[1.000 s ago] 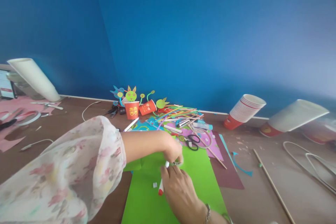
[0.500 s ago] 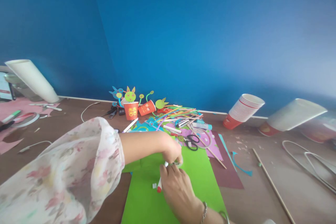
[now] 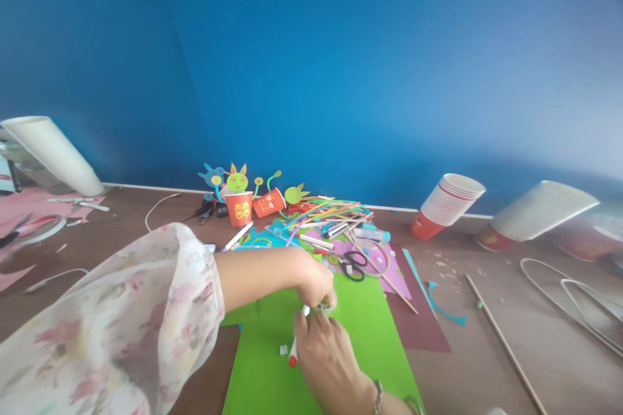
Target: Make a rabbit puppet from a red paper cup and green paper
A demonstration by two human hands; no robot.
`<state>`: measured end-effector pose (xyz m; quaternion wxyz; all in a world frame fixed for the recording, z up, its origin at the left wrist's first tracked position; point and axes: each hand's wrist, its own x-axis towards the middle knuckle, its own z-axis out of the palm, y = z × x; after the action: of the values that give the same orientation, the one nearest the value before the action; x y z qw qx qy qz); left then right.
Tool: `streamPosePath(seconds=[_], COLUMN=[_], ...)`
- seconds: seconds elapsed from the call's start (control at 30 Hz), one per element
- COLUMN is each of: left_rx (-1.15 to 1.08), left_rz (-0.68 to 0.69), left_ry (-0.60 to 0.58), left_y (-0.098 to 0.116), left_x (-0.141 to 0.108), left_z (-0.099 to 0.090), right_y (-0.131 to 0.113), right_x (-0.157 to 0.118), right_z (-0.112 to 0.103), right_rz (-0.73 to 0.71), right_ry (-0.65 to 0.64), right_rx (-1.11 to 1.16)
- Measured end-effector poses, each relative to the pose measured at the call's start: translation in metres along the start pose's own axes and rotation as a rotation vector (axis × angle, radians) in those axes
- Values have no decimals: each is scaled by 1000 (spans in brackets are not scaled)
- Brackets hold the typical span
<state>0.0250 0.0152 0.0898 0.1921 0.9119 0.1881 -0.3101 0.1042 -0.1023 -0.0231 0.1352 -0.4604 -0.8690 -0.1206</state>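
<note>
My left hand (image 3: 316, 282), its floral sleeve reaching in from the left, has its fingers closed on the edge of a small clear ring (image 3: 327, 303) on the green sheet (image 3: 370, 337). Just below it, my right hand (image 3: 326, 347) is palm down with curled fingers and grips a white marker (image 3: 294, 349) with a red end. The marker slants along the thumb side. Both hands nearly touch, and my fingers partly cover the ring. A small white square (image 3: 283, 350) lies left of the marker.
Black scissors (image 3: 354, 266), colourful sticks (image 3: 331, 211) and decorated red cups (image 3: 239, 209) are beyond my hands. Stacked paper cups (image 3: 448, 204) stand at the back right. A wooden stick (image 3: 506, 343) and a looped cable (image 3: 564, 298) lie on the right.
The view has shifted slightly, so most things sit a little further left. The marker's red end is slightly lower. Both hands keep nearly the same pose.
</note>
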Motion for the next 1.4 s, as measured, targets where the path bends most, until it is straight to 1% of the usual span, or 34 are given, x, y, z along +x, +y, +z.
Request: streamPosePath(seconds=[0.13,0.37,0.6,0.67,0.77,0.9,1.03,1.17,1.4], left_rx=[3,7,7,12,18,20,6,4,-1], left_rz=[-13,-27,-33,-34,-36,-42,-57,-49,-51], left_ry=[-18,12,-5,-13,-16,-2,21,8,4], left_y=[1,2,3,3,4,4,5,4,2], left_x=[-1,-2,-4,-4,-4,-4,-5,-5,-4], left_z=[0,-1,0,0,-1,-2,-1,0,2], right_y=[1,7,21,26,36,51,63,73,92], right_x=[-4,-11,-21,-25,-30,-32,-30,-27,-24], right_z=[1,-5,-15,-15,-16,-20,-31,-39,-41], right_rz=[-7,-48,-66,-71,-69,-39,-3,27,75], right_ry=[-13,-71,-9,-33,-119,-215,-223,-237,-292], right_rx=[39,108,237,266,317,457,576,668,841])
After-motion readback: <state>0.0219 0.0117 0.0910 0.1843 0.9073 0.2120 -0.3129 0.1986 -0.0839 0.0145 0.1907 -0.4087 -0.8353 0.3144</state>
